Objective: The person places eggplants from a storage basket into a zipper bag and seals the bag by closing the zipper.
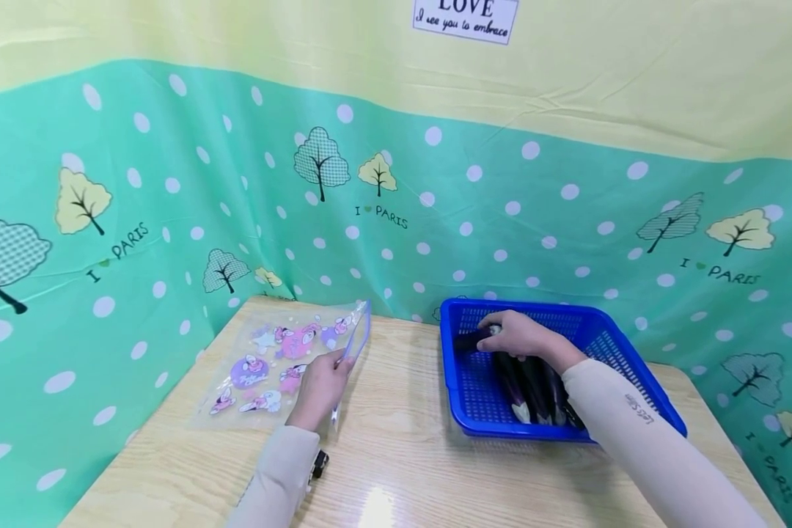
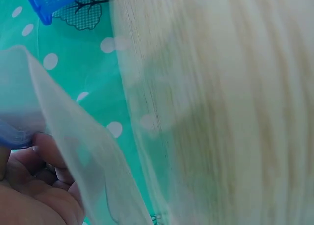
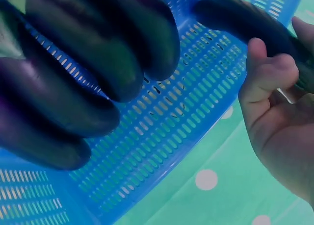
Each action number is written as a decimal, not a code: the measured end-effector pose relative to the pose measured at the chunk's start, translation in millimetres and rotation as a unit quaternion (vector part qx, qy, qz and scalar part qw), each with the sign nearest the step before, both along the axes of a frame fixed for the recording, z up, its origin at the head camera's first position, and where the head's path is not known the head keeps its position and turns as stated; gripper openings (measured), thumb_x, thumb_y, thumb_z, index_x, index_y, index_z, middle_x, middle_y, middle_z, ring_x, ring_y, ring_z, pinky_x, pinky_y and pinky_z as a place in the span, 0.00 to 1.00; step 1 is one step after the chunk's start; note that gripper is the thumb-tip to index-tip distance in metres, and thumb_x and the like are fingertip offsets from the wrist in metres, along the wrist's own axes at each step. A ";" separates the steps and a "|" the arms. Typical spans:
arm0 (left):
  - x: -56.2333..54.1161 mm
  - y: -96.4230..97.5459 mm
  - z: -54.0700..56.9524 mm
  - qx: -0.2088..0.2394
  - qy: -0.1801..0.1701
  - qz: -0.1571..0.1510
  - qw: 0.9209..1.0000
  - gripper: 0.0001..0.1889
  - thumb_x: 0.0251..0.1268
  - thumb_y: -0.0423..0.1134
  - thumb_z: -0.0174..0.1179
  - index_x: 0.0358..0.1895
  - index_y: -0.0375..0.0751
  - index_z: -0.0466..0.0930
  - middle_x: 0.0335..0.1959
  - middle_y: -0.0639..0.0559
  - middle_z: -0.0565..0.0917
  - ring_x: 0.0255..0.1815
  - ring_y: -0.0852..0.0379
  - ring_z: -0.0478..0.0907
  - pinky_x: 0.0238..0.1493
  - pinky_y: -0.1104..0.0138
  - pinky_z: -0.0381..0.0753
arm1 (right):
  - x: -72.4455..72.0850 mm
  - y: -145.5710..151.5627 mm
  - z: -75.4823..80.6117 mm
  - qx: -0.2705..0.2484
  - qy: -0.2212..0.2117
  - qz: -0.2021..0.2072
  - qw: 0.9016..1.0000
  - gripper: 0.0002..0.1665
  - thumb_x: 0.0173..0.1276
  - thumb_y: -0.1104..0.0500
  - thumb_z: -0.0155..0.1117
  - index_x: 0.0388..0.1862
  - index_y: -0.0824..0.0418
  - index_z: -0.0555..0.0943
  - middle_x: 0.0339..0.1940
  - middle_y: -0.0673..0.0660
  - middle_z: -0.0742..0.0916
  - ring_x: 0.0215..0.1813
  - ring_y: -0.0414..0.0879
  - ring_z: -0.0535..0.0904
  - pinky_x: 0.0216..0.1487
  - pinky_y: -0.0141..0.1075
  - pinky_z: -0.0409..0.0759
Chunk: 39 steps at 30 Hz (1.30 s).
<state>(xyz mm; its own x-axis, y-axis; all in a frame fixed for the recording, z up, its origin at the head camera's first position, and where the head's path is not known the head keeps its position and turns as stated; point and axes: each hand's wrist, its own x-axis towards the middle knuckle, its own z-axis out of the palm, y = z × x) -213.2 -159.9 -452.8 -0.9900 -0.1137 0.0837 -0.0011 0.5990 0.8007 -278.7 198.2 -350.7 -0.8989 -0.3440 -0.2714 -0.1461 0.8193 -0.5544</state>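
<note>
My left hand (image 1: pixel 322 387) pinches the open edge of a clear zip bag (image 1: pixel 251 400) printed with pink and purple cartoon figures. The bag lies on the left of the table, its blue-edged mouth lifted; in the left wrist view the clear film (image 2: pixel 83 132) rises beside the curled fingers. Over at the right, my right hand (image 1: pixel 518 334) is at the far left part of a blue basket (image 1: pixel 458 396), holding a dark eggplant (image 3: pixel 235 19) between thumb and fingers. Several more eggplants (image 3: pixel 83 38) lie side by side in the basket, partly covered by the right arm in the head view.
The light wooden table (image 1: pixel 396 411) has bare wood between bag and basket. A green and yellow curtain (image 1: pixel 396 242) with dots and trees stands close behind the table and along its sides. A small black object (image 1: pixel 319 464) sits at the left wrist.
</note>
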 end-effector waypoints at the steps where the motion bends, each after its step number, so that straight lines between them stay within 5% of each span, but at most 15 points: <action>1: 0.1 0.0 -0.2 0.000 0.001 -0.001 1.000 0.21 0.76 0.42 0.57 0.65 0.33 0.78 0.54 0.37 0.84 0.45 0.45 0.81 0.50 0.49 0.80 | 0.0 -1.0 -0.2 0.006 0.002 0.002 1.000 0.33 0.69 0.52 0.69 0.69 0.64 0.75 0.22 0.55 0.82 0.18 0.46 0.74 0.23 0.42 0.78; 7: -1.0 -0.8 -1.4 -0.007 0.021 -0.012 1.000 0.21 0.77 0.41 0.56 0.65 0.31 0.76 0.54 0.36 0.84 0.52 0.41 0.82 0.55 0.48 0.78 | -1.9 3.8 0.4 0.007 -0.014 0.020 1.000 0.33 0.69 0.57 0.68 0.71 0.64 0.73 0.31 0.60 0.88 0.32 0.57 0.85 0.28 0.46 0.83; 14: -1.0 0.0 -1.2 -0.005 0.023 -0.019 1.000 0.22 0.77 0.41 0.55 0.66 0.31 0.75 0.55 0.36 0.83 0.54 0.41 0.81 0.56 0.48 0.78 | 1.0 21.6 10.2 -0.036 -0.022 0.027 0.999 0.32 0.70 0.55 0.66 0.69 0.68 0.74 0.40 0.61 0.89 0.35 0.54 0.86 0.30 0.43 0.84; 23: -0.1 1.1 0.2 -0.016 0.018 -0.019 1.000 0.22 0.77 0.40 0.55 0.66 0.30 0.75 0.55 0.35 0.83 0.47 0.44 0.81 0.50 0.50 0.80 | 31.2 43.7 40.9 -0.126 0.015 0.009 0.992 0.34 0.74 0.50 0.64 0.72 0.65 0.72 0.38 0.58 0.89 0.37 0.53 0.87 0.34 0.45 0.85; 26: -0.1 1.5 1.0 -0.022 0.015 -0.020 0.999 0.22 0.77 0.40 0.54 0.67 0.31 0.74 0.56 0.35 0.83 0.46 0.46 0.81 0.48 0.51 0.80 | 45.2 48.6 42.4 -0.170 0.030 -0.009 0.985 0.34 0.74 0.51 0.64 0.74 0.65 0.71 0.35 0.61 0.89 0.37 0.54 0.87 0.34 0.48 0.85; 31: 0.1 2.3 2.6 -0.026 0.002 -0.025 0.999 0.23 0.77 0.41 0.53 0.68 0.31 0.73 0.51 0.39 0.84 0.30 0.52 0.75 0.32 0.58 0.77 | 66.7 47.2 35.2 -0.245 0.043 -0.019 0.968 0.31 0.75 0.53 0.63 0.72 0.65 0.72 0.37 0.64 0.89 0.36 0.59 0.87 0.31 0.48 0.85; 39: 8.8 6.0 3.3 -0.038 -0.003 -0.045 0.998 0.23 0.77 0.39 0.52 0.69 0.30 0.71 0.26 0.46 0.77 0.15 0.59 0.64 0.19 0.65 0.70 | 107.1 12.8 8.4 -0.362 0.017 -0.020 0.932 0.30 0.77 0.59 0.59 0.73 0.68 0.69 0.36 0.72 0.87 0.31 0.60 0.87 0.23 0.46 0.84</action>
<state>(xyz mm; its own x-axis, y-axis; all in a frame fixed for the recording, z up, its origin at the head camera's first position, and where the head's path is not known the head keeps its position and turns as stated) -204.4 -153.9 -449.5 -0.9963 -0.0180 0.0835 0.0513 0.6564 0.7526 -171.5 211.0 -342.3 -0.9189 -0.3916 0.0473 -0.1506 0.2374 -0.9597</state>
